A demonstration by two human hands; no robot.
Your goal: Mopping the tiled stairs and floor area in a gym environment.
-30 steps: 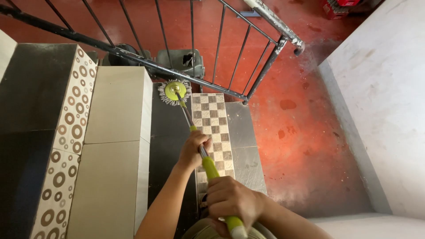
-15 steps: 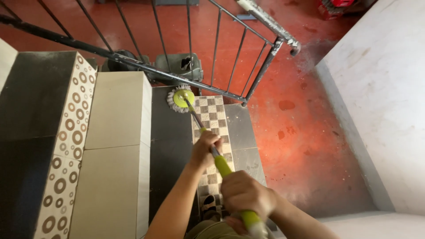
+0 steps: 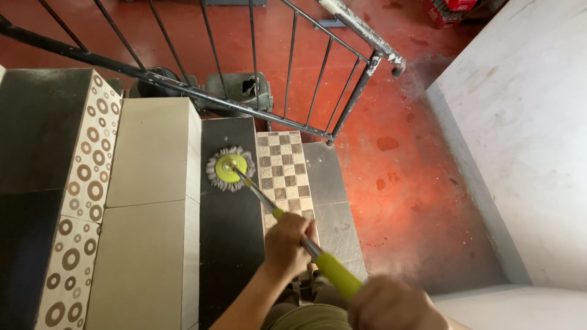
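Right hand (image 3: 397, 304) was nearest the camera, at the bottom edge, blurred; it was wrapped around the upper lime-green grip of the mop handle (image 3: 306, 244). Finger detail couldn't be made out, but the handle ran straight into the fist.

Left hand (image 3: 288, 243) sat further down the same handle, fingers curled tight around the grey metal shaft, just past the green grip. Forearm came up from bottom centre.

Handle ran diagonally up-left from both hands to the mop head (image 3: 230, 168): round, lime-green disc in the middle, grey-white fringe around it. Head lay flat on the dark stair tread (image 3: 229, 244), near that tread's far end.

Everything else relative to the mop head:
- Just right of it: checkered tile strip (image 3: 282, 168), beige and grey squares; the handle crossed over its lower part.
- Right of that strip: plain grey tile (image 3: 327, 183).
- Just left of it: cream tiled step (image 3: 150, 183), higher than the dark tread.
- Further left: tile strip with brown circles (image 3: 85, 189), then a dark surface.
- Beyond it: black metal railing (image 3: 244, 107), bars running up to a worn, paint-chipped handrail.
- Through the bars, below: grey object (image 3: 238, 91) on the red floor (image 3: 416, 171).
- Far right: pale concrete wall (image 3: 526, 134).
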